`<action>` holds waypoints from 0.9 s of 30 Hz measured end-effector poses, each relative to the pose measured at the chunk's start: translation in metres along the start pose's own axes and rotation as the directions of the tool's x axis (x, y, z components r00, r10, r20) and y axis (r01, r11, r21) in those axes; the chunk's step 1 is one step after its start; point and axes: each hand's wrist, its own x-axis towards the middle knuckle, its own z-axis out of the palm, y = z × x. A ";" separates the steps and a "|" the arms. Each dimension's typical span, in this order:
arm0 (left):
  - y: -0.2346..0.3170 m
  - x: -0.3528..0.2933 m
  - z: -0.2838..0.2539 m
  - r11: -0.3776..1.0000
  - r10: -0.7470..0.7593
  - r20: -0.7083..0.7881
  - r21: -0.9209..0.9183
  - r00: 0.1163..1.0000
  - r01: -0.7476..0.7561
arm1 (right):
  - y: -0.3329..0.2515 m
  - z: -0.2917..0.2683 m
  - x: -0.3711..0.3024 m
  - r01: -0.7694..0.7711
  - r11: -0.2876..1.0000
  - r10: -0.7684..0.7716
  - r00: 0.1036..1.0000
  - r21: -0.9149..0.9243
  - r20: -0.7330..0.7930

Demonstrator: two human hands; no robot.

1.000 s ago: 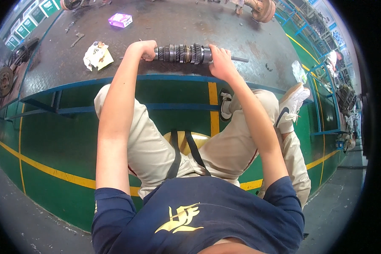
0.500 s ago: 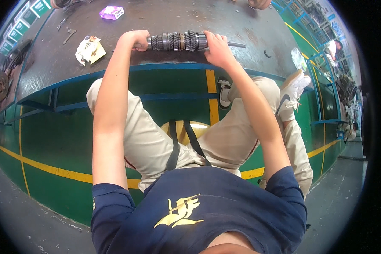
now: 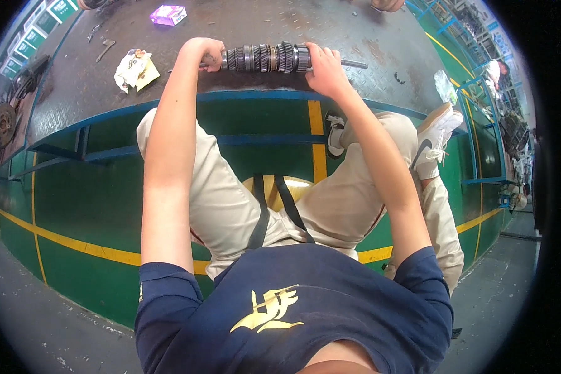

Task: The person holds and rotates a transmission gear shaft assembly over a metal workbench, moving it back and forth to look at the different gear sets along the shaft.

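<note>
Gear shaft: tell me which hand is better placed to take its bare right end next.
Probably the right. The right hand grips the gear shaft just beside the bare end, which sticks out past it. The left hand grips farther off, toward the other end.

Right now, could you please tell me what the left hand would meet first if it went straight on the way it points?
The left hand points rightward, so it would probably meet the gears beside it first, on the shaft it grips, though depth is hard to judge.
</note>
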 end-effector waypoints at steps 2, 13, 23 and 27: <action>0.004 -0.002 -0.001 1.000 -0.004 -0.002 -0.002 1.000 0.004 | 0.000 0.000 -0.002 -0.029 0.999 0.028 0.999 0.019 0.032; -0.005 0.007 0.001 0.999 0.026 -0.013 -0.037 1.000 -0.027 | -0.003 -0.001 -0.002 -0.037 0.999 0.037 0.999 0.014 0.009; 0.000 -0.004 0.002 0.999 -0.034 -0.074 0.018 0.997 0.036 | -0.003 0.000 -0.003 -0.008 1.000 0.010 0.998 0.022 -0.057; 0.010 -0.009 0.003 0.999 -0.035 -0.089 0.014 0.995 0.037 | 0.000 0.000 -0.006 -0.020 0.999 0.022 0.998 0.027 -0.059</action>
